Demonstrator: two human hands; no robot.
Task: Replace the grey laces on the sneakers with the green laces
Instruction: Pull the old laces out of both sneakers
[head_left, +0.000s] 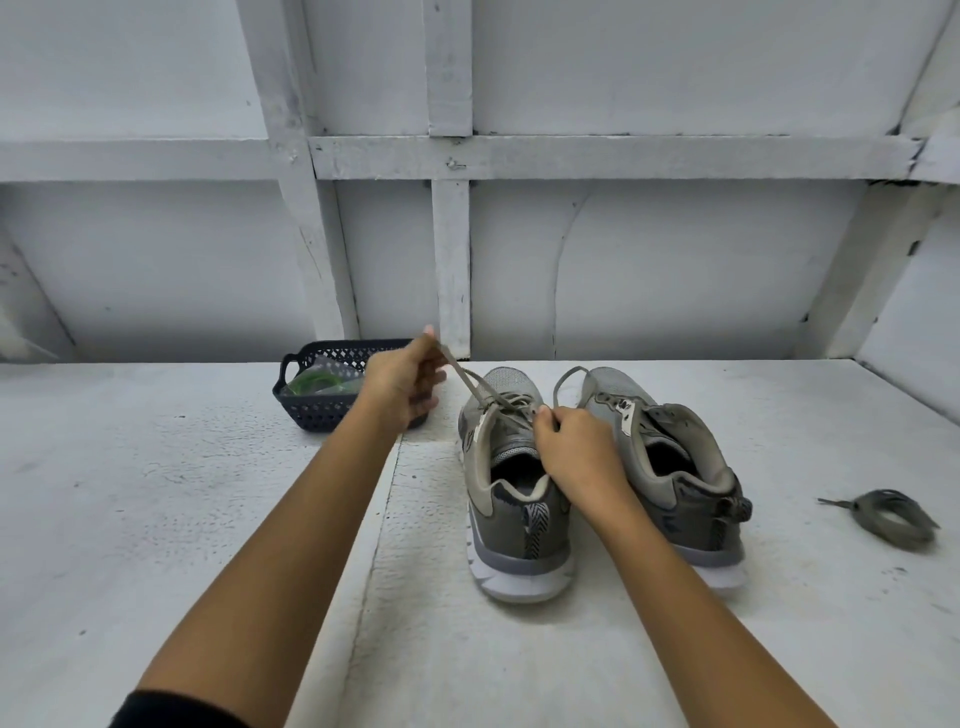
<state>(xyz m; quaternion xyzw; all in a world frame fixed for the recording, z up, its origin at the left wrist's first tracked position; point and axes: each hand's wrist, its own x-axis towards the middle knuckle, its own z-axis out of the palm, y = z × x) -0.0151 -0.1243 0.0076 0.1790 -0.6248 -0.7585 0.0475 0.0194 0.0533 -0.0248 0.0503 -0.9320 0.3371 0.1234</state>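
The left hand's (402, 387) fingers (428, 338) pinch one end of the grey lace (464, 378) and hold it raised and taut, apparently so the strand can slide free of its eyelets. The right hand's (576, 452) fingers (543, 415) are closed on the lace at the crossings on the left sneaker (514, 499), probably loosening the next one while steadying the shoe. Another loop of lace arcs up beyond that hand. The right sneaker (670, 467) stands just beside it, heels toward the person, its eyelets seemingly bare. A coiled grey lace (891, 519) lies well apart on the table (208, 467) at the right (likely that shoe's own). The green laces (311, 385) wait in the dark basket (322, 413) behind the left hand, near for rethreading.
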